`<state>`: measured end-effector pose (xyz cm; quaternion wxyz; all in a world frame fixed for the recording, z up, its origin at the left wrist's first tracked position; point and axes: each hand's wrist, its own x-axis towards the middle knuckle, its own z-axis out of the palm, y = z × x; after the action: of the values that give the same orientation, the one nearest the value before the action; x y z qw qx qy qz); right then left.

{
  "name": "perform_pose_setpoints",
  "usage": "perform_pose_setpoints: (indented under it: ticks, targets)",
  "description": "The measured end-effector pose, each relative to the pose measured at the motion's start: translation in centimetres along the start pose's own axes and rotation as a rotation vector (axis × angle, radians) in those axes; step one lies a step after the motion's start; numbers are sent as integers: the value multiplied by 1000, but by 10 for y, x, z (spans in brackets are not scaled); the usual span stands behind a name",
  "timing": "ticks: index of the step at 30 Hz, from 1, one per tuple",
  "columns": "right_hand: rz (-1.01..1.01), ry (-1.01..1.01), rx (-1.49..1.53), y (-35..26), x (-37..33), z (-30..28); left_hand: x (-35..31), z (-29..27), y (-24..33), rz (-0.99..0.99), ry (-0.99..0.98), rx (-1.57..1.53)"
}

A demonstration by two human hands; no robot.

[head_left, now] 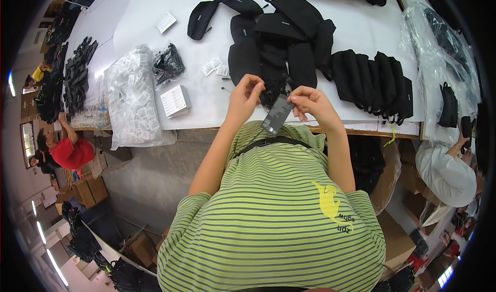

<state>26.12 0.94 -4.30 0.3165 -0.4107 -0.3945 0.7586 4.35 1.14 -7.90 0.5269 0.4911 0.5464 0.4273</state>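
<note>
A dark grey rectangular hang tag (278, 114) with pale print hangs in front of me at the table's near edge. My right hand (313, 106) pinches its upper right corner between thumb and fingers. To the left, my left hand (246, 96) is closed in a pinch near a tangle of thin black cords (272, 91); whatever is between its fingertips is too small to make out. Just beyond both hands lies a heap of black zippered fabric pouches (281, 26). Small white labels (212, 66) rest on the white table beyond my left hand.
Black pouches stand in a row (372, 82) at the right. Leftward are a clear bag of white labels (135, 98), a bag of black cords (168, 63) and a stack of white cards (175, 101). A red-clad person (72, 150) and a white-clad person (447, 173) work nearby.
</note>
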Motion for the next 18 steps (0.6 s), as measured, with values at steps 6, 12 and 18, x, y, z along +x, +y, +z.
perform_pose_setpoints:
  ticks: [6,12,18]
  targets:
    - [-52,152,33,0,-11,-24,4,-15,-53,363,-135,756]
    - [-54,147,76,7,-12,-26,8,-13,-73,504,-4,885]
    - [-34,132,-137,15,0,-11,-2,-20,-62,555,59,802]
